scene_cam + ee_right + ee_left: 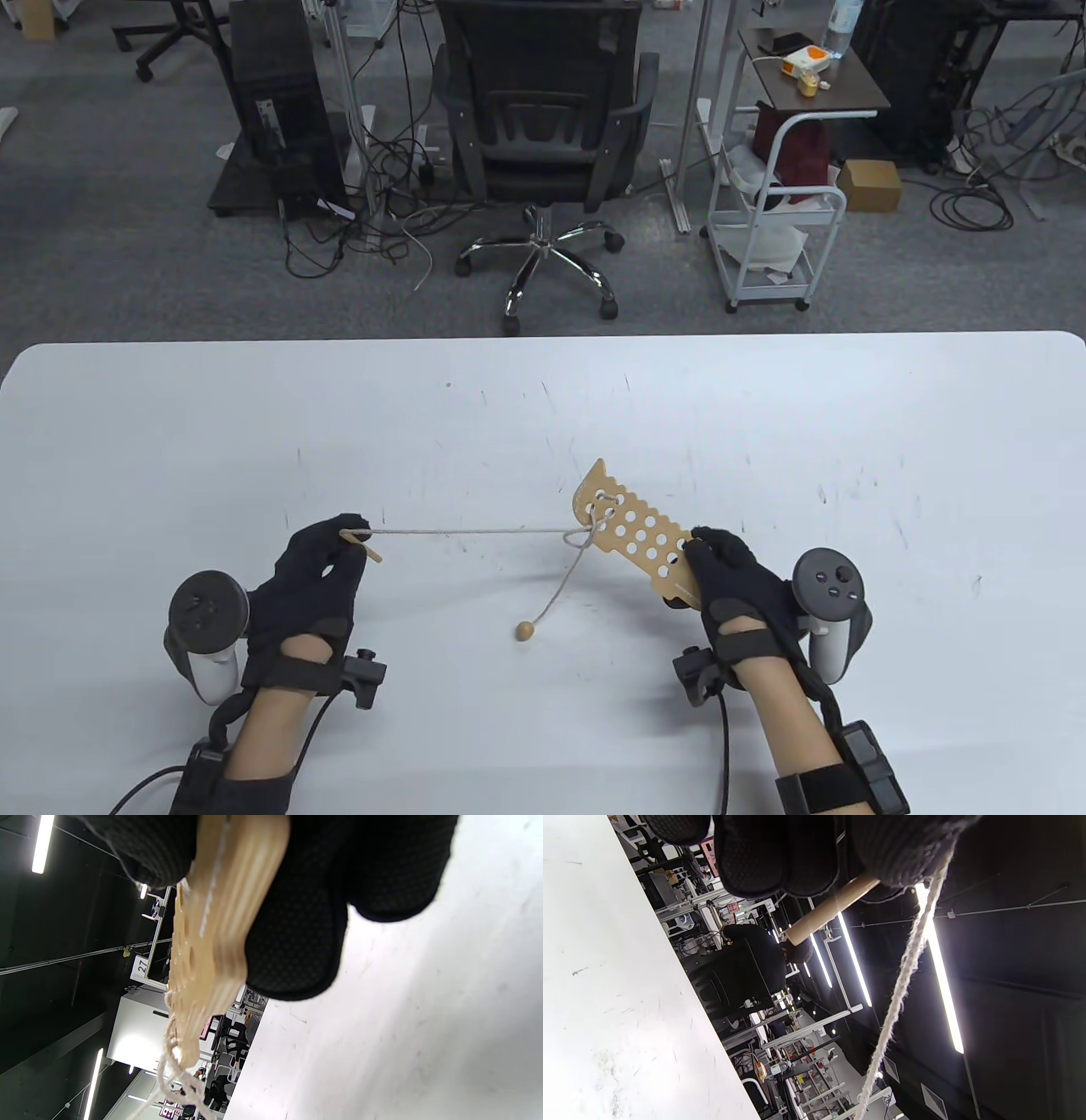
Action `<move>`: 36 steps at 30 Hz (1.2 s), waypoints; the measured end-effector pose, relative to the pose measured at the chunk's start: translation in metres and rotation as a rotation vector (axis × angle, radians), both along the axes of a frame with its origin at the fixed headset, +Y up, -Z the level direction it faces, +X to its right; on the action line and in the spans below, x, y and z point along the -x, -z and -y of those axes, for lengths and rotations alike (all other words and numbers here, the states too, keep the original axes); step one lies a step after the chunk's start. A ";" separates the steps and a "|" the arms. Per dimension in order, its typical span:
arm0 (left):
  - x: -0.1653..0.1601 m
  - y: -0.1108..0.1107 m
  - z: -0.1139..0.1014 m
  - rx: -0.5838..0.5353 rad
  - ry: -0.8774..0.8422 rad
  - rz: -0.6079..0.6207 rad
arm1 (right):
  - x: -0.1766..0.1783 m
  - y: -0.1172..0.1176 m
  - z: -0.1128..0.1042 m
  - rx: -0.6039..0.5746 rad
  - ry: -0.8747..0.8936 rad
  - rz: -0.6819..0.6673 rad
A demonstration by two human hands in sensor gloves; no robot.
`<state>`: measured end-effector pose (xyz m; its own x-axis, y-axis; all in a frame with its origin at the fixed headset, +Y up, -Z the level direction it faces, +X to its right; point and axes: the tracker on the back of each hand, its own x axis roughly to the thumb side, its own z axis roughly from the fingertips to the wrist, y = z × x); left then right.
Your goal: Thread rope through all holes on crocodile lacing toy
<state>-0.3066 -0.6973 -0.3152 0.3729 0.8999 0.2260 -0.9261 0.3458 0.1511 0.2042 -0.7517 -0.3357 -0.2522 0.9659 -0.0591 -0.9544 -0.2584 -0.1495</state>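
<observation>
Gloved hands point(310, 577) point(734, 581) hiding rope point(467, 532) needle, crocodile board point(632, 531) end

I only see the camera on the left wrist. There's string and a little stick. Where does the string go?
Observer: The rope runs straight across to the wooden crocodile and goes through holes at its far end.
Child: Who holds the crocodile?
Observer: The right hand grips its near end, above the table.
Child: Is anything at the string's other end?
Observer: Yes, a wooden bead on the loose tail.
</observation>
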 end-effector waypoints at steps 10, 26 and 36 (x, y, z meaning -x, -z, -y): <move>0.006 -0.001 -0.001 0.006 -0.039 -0.034 | -0.011 0.002 0.003 0.016 0.006 0.048; 0.026 -0.007 -0.007 -0.014 -0.152 -0.129 | -0.027 0.004 0.008 0.053 0.018 0.130; 0.029 -0.007 -0.006 -0.022 -0.159 -0.136 | -0.036 0.004 0.011 0.068 0.020 0.171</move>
<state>-0.3354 -0.6912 -0.3083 0.2548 0.9453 0.2038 -0.9393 0.1918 0.2844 0.2401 -0.7629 -0.3395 -0.2135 0.9629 -0.1653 -0.9216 -0.2546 -0.2929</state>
